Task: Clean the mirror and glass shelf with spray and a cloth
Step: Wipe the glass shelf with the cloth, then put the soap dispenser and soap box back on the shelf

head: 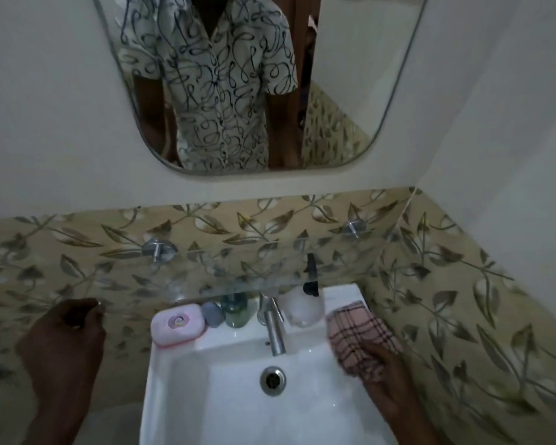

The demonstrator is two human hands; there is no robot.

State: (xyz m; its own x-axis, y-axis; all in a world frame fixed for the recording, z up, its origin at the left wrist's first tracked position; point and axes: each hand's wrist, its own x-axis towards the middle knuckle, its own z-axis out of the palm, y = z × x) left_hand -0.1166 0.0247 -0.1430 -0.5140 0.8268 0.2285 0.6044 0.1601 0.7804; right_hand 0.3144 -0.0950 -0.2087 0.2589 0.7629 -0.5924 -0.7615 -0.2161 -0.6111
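A round-cornered mirror (341, 75) hangs on the white wall and reflects a person in a patterned shirt. Below it a clear glass shelf (238, 268) rests on two chrome pegs above the sink. A white spray bottle (304, 308) with a black trigger stands on the sink's back ledge, right of the tap. A pink checked cloth (357, 335) lies on the sink's right rim, and my right hand (385, 377) is closed on its near end. My left hand (66, 335) hovers left of the sink near the shelf's left end, fingers loosely curled, holding nothing.
The white sink (212, 399) has a chrome tap (275, 329) and a drain (273, 380). On its back ledge sit a pink soap dish (177, 322), a small grey object (213, 313) and a green bottle (236, 309). Leaf-patterned tiles cover the walls; the right wall is close.
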